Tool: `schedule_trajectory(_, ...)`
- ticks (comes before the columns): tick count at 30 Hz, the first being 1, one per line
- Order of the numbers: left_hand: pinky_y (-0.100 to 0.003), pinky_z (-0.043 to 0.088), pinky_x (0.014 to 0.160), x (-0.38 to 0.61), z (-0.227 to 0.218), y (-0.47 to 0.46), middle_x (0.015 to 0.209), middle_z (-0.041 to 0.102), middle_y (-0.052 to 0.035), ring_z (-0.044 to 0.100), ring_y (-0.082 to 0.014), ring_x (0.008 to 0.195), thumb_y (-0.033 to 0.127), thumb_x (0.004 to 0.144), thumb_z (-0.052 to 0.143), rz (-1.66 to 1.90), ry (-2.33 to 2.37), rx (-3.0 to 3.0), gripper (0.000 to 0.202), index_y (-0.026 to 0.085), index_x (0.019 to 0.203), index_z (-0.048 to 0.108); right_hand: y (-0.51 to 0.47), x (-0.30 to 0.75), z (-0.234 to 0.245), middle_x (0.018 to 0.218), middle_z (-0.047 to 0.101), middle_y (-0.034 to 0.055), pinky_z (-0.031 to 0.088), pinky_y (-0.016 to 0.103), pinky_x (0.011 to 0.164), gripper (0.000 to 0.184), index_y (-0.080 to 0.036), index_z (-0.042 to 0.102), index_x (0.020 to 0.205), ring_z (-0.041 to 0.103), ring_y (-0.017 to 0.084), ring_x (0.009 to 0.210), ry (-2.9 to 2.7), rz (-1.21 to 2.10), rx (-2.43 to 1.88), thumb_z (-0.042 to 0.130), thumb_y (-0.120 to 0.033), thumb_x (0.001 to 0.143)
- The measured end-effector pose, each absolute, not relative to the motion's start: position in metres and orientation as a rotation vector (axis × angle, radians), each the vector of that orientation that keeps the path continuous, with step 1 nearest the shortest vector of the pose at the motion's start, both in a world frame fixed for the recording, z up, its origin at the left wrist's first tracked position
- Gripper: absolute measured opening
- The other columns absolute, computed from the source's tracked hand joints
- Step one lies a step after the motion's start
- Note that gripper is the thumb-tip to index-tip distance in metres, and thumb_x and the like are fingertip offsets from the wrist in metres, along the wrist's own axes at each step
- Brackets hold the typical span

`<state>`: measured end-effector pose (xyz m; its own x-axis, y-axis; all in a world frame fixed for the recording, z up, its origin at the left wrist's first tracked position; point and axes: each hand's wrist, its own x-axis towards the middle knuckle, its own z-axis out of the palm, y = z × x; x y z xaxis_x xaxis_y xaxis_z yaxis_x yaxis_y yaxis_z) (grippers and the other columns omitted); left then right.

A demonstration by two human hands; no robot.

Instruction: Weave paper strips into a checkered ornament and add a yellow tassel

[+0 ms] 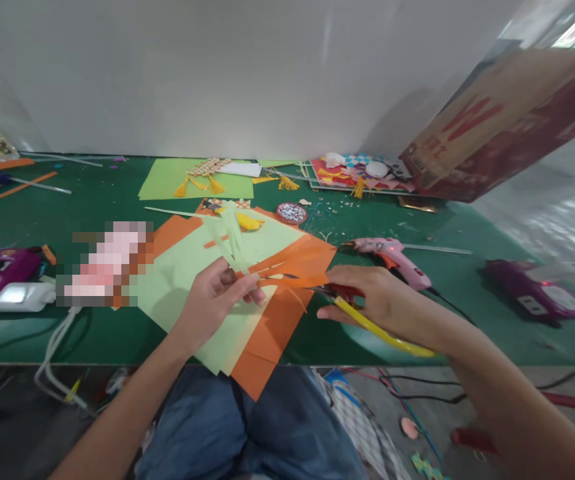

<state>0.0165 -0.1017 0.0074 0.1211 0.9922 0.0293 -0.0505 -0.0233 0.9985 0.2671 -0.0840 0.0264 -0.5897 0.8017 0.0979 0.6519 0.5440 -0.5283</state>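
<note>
My left hand (217, 297) pinches a bunch of cut paper strips, pale green strips (234, 233) pointing up and orange paper (297, 263) stretching to the right. In my right hand (374, 293) is a pair of scissors (367, 323) with a yellow-covered handle. The scissor blades are at the right end of the orange paper, partly hidden by it and by my fingers. Beneath both hands lie light green sheets (172, 293) overlapping orange sheets (272, 333), which hang slightly over the table's front edge.
A pink glue gun (392, 257) lies right of the papers, its cord trailing right. Purple power units (537, 290) sit at both sides. Behind are a small dish (292, 213), tasselled paper pieces (210, 170) and a leaning paper bag (507, 120). The green table (447, 227) meets a pale wall.
</note>
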Motion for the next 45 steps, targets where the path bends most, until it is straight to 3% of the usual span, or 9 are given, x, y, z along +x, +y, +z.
schedule_trajectory(7,-0.029,0.055,0.063,0.019,0.008,-0.104,0.068,0.072,-0.004,0.067,-0.0174,0.058,0.043,0.075,0.067,1.187,1.048,1.28,0.026,0.018,0.069,0.069,-0.088,0.261,0.039,0.092,0.072,0.0104,0.049,0.031,0.074,0.037,-0.017,0.07,0.098,0.066,0.022,0.078,-2.417,0.844,-1.353,0.06,-0.048,0.08)
schedule_trajectory(11,-0.027,0.055,0.062,0.018,0.008,-0.105,0.075,0.071,-0.0027,0.066,-0.0145,0.055,0.037,0.076,0.067,1.266,1.085,1.325,0.021,0.019,0.066,0.07,-0.089,0.258,0.042,0.079,0.071,0.0074,0.046,0.028,0.06,0.042,-0.016,0.07,0.101,0.061,0.017,0.063,-2.407,0.955,-1.359,0.057,-0.051,0.08)
schedule_trajectory(15,-0.026,0.055,0.063,0.019,0.005,-0.107,0.078,0.071,-0.003,0.067,-0.0139,0.055,0.033,0.08,0.064,1.261,1.113,1.379,0.021,0.019,0.066,0.071,-0.087,0.256,0.041,0.073,0.067,0.0052,0.042,0.025,0.054,0.046,-0.016,0.07,0.097,0.056,0.015,0.06,-2.399,1.045,-1.337,0.056,-0.055,0.079)
schedule_trajectory(23,-0.027,0.054,0.069,0.018,0.004,-0.106,0.066,0.072,-0.0024,0.068,-0.0177,0.063,0.037,0.081,0.061,1.193,1.205,1.54,0.025,0.022,0.067,0.075,-0.082,0.257,0.034,0.073,0.065,0.0049,0.041,0.025,0.052,0.054,-0.016,0.07,0.093,0.053,0.014,0.057,-2.3,1.09,-1.374,0.052,-0.064,0.076)
schedule_trajectory(28,-0.023,0.052,0.069,0.017,0.009,-0.105,0.061,0.072,-0.001,0.069,-0.0175,0.071,0.039,0.083,0.058,1.107,1.29,1.617,0.032,0.021,0.062,0.074,-0.087,0.253,0.044,0.068,0.061,0.0035,0.038,0.024,0.052,0.05,-0.015,0.069,0.09,0.05,0.013,0.058,-2.386,1.077,-1.385,0.051,-0.061,0.079)
schedule_trajectory(32,-0.02,0.05,0.063,0.019,0.013,-0.104,0.07,0.075,-0.0028,0.07,-0.0157,0.067,0.039,0.083,0.057,1.075,1.314,1.623,0.037,0.018,0.056,0.071,-0.089,0.249,0.047,0.069,0.059,0.0023,0.034,0.024,0.052,0.051,-0.015,0.068,0.091,0.048,0.012,0.058,-2.414,1.092,-1.404,0.05,-0.062,0.08)
schedule_trajectory(38,-0.019,0.051,0.061,0.019,0.013,-0.105,0.063,0.074,-0.0017,0.07,-0.0152,0.063,0.036,0.08,0.063,1.081,1.311,1.526,0.027,0.016,0.063,0.071,-0.086,0.242,0.042,0.066,0.055,0.0003,0.033,0.024,0.052,0.051,-0.017,0.067,0.091,0.043,0.011,0.057,-2.423,1.158,-1.345,0.049,-0.063,0.08)
schedule_trajectory(45,-0.018,0.044,0.045,0.021,0.015,-0.105,0.051,0.069,0.0002,0.064,-0.0131,0.048,0.037,0.074,0.067,1.075,1.309,1.357,0.026,0.017,0.057,0.069,-0.086,0.231,0.043,0.061,0.051,-0.0022,0.033,0.022,0.052,0.043,-0.016,0.066,0.087,0.04,0.009,0.054,-2.409,1.19,-1.307,0.052,-0.056,0.082)
